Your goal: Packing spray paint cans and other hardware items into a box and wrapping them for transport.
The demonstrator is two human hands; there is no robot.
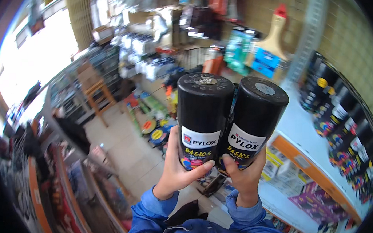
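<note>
My left hand point(181, 170) grips a black Pylox spray paint can point(203, 109), its thumb across the lower label. A second black Pylox spray paint can point(254, 113) is held in my right hand point(246, 176), thumb on its front. Both cans are raised in front of my chest, side by side, with their tops leaning slightly apart. Round stickers with print mark the black caps. The rear sides of the cans and most of my fingers behind them are hidden.
On the right, a white shelf point(287, 117) with an orange edge carries several similar spray cans point(342, 140); boxes point(281, 168) sit below. Left stand more shelves point(67, 192). A wooden stool point(98, 89) bearing a cardboard box point(87, 74) is beyond. Goods lie on the tiled floor point(134, 151).
</note>
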